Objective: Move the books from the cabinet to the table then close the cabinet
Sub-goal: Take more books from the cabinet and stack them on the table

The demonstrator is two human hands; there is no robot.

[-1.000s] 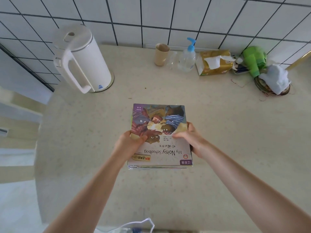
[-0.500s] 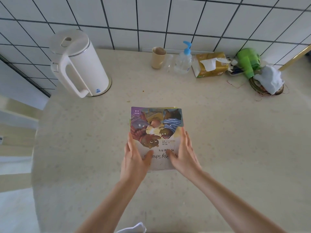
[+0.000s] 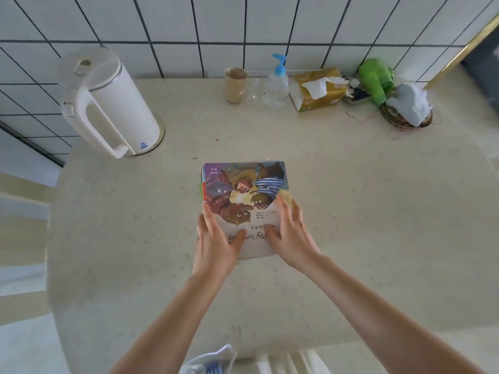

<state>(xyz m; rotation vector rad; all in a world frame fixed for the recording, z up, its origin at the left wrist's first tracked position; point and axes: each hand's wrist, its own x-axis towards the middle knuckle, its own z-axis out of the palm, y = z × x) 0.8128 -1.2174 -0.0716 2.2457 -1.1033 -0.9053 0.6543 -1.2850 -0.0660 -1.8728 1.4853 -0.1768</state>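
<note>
Illustrated books [image 3: 244,190] lie stacked flat on the table [image 3: 351,211].

Soft, even daylight, faint shadows, slight overall blur, wide-angle bending at edges.

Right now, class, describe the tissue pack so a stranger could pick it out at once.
Follow the tiled wall along the back edge of the table. Right of the clear pump bottle with the blue top lies the tissue pack. It alone is gold, with a white tissue sticking out.
</note>
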